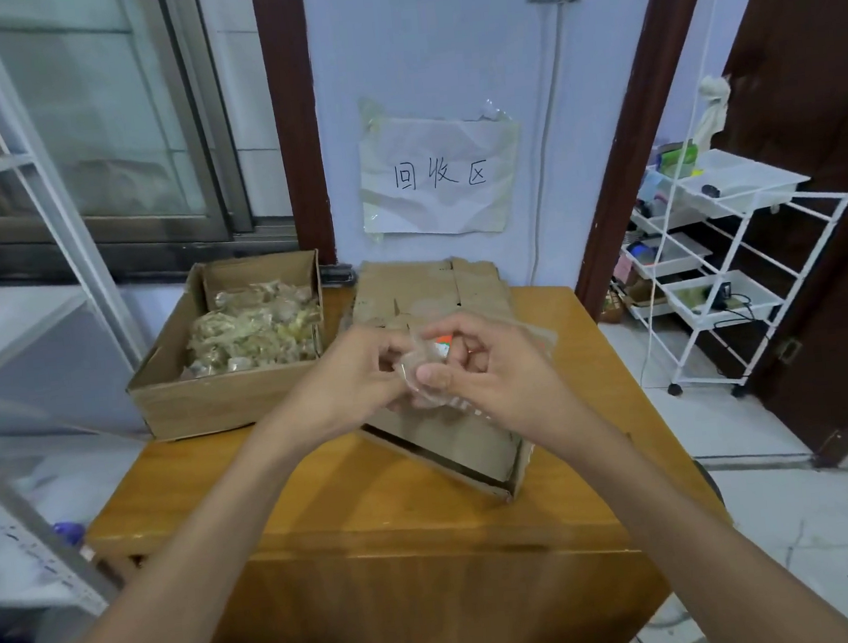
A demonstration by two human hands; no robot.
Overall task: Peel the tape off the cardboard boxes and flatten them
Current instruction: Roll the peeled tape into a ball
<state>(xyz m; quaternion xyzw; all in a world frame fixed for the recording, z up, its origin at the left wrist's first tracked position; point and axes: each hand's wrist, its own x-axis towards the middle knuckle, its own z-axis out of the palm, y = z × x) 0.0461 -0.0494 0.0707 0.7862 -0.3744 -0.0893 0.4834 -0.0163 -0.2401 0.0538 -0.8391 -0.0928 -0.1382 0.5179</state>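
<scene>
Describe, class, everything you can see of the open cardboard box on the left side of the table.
The open box is brown, worn cardboard, shallow and rectangular, with no lid. It sits upright on the wooden table, at its far left corner, overhanging the edge slightly. A heap of crumpled clear and yellowish tape fills it. Neither hand touches it.

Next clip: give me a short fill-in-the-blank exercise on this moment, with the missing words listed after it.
1. Both hands, the left hand and the right hand, pinch a wad of clear ____.
2. The open box on the left holds crumpled ____.
3. The flattened cardboard box lies on a ____ table.
4. The paper sign is stuck to the ____.

Missing words: tape; tape; wooden; wall
</scene>
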